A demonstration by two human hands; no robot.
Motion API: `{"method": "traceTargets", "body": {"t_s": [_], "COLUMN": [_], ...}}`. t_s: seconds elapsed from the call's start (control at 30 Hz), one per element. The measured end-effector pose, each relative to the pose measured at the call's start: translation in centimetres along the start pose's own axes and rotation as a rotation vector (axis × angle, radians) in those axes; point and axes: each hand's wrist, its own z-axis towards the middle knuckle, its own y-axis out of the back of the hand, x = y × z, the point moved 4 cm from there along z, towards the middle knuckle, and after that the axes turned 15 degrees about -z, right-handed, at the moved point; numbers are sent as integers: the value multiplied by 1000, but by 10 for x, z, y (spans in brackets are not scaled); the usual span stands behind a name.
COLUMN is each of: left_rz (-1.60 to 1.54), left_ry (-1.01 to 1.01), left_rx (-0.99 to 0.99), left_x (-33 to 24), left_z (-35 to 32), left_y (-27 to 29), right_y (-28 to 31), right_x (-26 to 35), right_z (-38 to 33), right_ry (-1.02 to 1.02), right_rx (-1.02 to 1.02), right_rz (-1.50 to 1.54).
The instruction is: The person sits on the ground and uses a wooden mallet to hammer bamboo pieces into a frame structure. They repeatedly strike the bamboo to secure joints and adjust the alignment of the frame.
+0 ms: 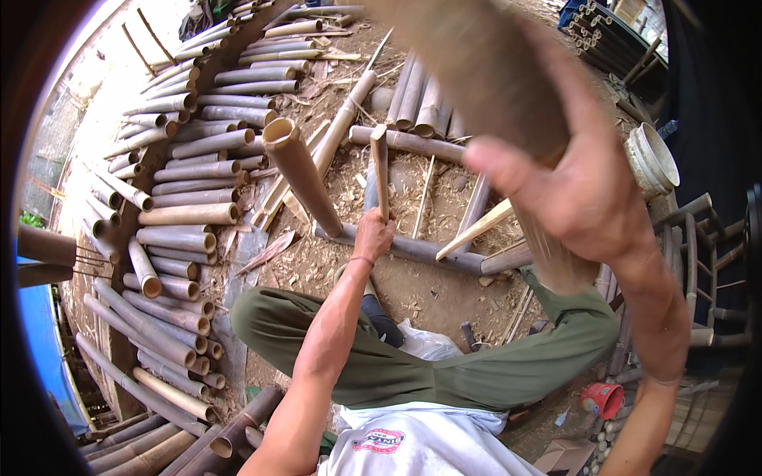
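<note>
My left hand (373, 236) is closed round the lower end of a split bamboo stick (380, 163), held upright over the lower pole of a bamboo frame (429, 255) on the ground. Left of it, a thick bamboo tube (303, 176) stands tilted at the frame's near left corner. My right hand (567, 186) is raised high and close to the camera, gripping a thick brown wooden club (492, 75). Motion blurs the club, and its top runs out of view. A pale bamboo strip (476, 228) slants across the frame, below the right hand.
Many cut bamboo tubes (198, 214) lie stacked along the left. Several more (419, 99) lie beyond the frame. White buckets (652, 161) and a bamboo rack (702, 254) stand at right. A red container (602, 401) sits at lower right. Wood shavings cover the soil.
</note>
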Motion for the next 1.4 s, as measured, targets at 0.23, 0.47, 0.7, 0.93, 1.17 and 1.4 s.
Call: {"method": "traceTargets", "body": {"t_s": [0.23, 0.47, 0.7, 0.93, 1.17, 1.4], "left_rz": [49, -403, -470, -488, -543, -611], "left_ry": [-224, -185, -284, -289, -194, -245], "left_rx": [-13, 18, -109, -117, -176, -262], "left_x": [-21, -128, -115, -96, -99, -117], "left_z": [1, 29, 27, 31, 37, 28], "left_y": [8, 26, 12, 11, 5, 12], "right_y": [-31, 23, -35, -47, 7, 173], "right_x": [1, 17, -7, -3, -13, -22], "right_z": [-15, 6, -34, -49, -129, -241], "right_ry": [-231, -40, -330, -104, -232, -585], "right_rx": [482, -218, 488, 315, 76, -305], "right_rz": [-235, 206, 43, -114, 108, -270]}}
